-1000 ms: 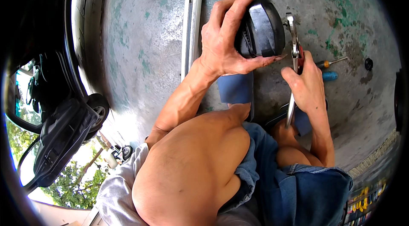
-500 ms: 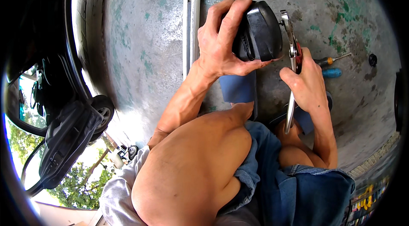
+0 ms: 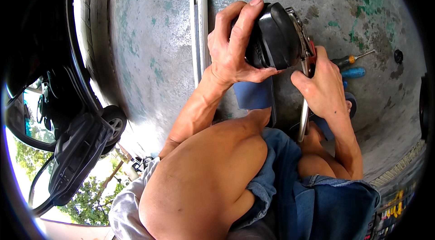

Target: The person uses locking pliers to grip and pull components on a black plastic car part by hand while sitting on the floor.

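Note:
My left hand [image 3: 231,54] is wrapped round a rounded black plastic housing [image 3: 276,36], holding it up over the floor with the fingers across its far side and the thumb beneath. My right hand [image 3: 321,84] grips silver locking pliers [image 3: 304,108] that have a red part by the fingers. The head of the pliers lies against the right side of the housing. Whether the jaws bite on it is hard to make out. The long metal handle points down toward my lower leg.
A pale metal rail [image 3: 199,31] lies on the worn grey-green floor at left. Right of my hand are an orange-and-black screwdriver [image 3: 348,61], a blue-handled tool [image 3: 353,73] and a small black round piece [image 3: 398,56]. A vehicle with an open door [image 3: 77,154] is at far left.
My right hand has moved slightly left, bringing the head of the pliers in from beside the housing to against its right side. My left hand has barely shifted.

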### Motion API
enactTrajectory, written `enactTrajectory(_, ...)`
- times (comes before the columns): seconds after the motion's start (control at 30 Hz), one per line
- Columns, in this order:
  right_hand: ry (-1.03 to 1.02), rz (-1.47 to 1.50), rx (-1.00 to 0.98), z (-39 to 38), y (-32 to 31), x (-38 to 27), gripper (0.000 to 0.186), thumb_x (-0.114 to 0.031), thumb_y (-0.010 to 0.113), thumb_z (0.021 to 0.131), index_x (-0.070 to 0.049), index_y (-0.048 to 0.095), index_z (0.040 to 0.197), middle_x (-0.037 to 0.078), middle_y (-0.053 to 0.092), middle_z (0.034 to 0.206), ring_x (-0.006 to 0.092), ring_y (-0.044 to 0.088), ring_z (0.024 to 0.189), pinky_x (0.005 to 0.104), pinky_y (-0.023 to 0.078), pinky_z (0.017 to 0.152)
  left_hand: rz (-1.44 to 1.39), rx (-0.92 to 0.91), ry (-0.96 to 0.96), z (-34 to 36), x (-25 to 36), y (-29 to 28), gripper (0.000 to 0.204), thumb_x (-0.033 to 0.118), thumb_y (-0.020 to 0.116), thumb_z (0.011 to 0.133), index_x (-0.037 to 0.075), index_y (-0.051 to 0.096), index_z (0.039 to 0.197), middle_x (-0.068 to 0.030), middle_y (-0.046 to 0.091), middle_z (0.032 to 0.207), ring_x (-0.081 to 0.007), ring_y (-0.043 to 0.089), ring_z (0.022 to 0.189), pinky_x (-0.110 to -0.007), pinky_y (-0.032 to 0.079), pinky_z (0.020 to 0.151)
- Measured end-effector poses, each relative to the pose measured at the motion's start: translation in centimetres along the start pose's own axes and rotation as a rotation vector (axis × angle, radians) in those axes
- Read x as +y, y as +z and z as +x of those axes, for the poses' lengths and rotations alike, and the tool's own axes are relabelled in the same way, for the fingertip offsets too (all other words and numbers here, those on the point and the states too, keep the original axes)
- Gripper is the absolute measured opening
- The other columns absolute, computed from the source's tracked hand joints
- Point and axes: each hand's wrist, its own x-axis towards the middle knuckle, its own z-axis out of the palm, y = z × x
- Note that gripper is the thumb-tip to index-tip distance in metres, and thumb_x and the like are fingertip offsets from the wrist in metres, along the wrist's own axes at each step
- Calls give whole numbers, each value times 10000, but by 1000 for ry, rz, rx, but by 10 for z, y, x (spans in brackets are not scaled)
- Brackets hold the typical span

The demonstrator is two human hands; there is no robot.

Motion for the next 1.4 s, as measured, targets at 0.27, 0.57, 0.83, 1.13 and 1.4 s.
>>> enactTrajectory(0.27,-1,-62,27,3,-3,-2,355,-208,652,779,58,536,983,277,642,807,498,628,835,514,476,777,9,-53,-37,-7,-1,-3,1127,569,913,547,-38,513,1407,-231,603,1260,-364,633,1048,-426,564,839)
enactTrajectory(0.57,-36,-86,59,5,0,-3,327,-206,671,794,47,523,939,280,648,803,513,625,830,529,474,764,20,-74,-47,-4,-2,0,1199,580,941,530,-93,482,1410,-251,606,1311,-387,620,1080,-447,544,902)
enactTrajectory(0.83,-40,-107,56,6,0,-3,326,-205,686,799,43,527,939,283,653,812,517,629,854,535,477,768,22,-69,-63,-5,-5,-2,1186,550,946,527,-100,484,1405,-224,642,1210,-363,639,1026,-434,548,875)
enactTrajectory(1.13,29,-143,7,7,-4,-11,398,-244,742,781,59,587,987,281,704,911,473,687,910,511,532,830,-57,-65,-127,-5,-1,-1,1122,389,966,514,-12,488,1447,-217,594,1244,-347,611,1098,-417,543,910)
enactTrajectory(1.4,16,-160,19,7,-3,-10,411,-260,744,784,60,591,992,280,705,911,471,688,908,513,529,831,-24,-52,-109,-5,-4,-1,1162,455,973,537,-82,464,1433,-182,651,1099,-308,632,976,-408,535,837)
